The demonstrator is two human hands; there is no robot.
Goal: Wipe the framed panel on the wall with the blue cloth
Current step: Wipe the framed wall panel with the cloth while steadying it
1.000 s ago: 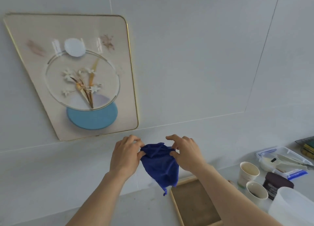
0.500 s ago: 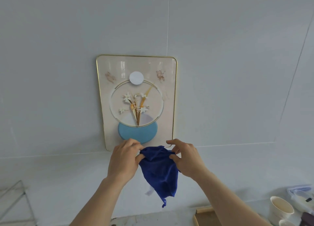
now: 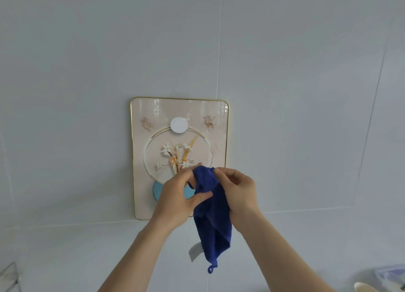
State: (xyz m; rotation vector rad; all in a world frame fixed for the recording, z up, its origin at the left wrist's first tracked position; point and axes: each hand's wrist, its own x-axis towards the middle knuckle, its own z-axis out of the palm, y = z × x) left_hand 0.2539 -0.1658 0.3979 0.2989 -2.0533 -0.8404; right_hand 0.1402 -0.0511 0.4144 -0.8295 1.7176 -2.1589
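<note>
Both hands, left hand (image 3: 175, 200), right hand (image 3: 238, 193), gripping blue cloth (image 3: 213, 217) before framed panel (image 3: 151, 116)

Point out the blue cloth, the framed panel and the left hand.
blue cloth (image 3: 213, 221): head view, hanging middle fold.
framed panel (image 3: 140, 160): head view, bare left side.
left hand (image 3: 175, 200): head view, back of hand.

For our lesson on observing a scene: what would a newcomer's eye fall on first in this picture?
First, the deep blue cloth, hanging bunched at centre between the left hand and right hand, which pinch its top. Just behind them hangs the framed panel on the pale wall, gold-edged, showing white flowers inside a ring, with the hands covering its lower right part.
</note>
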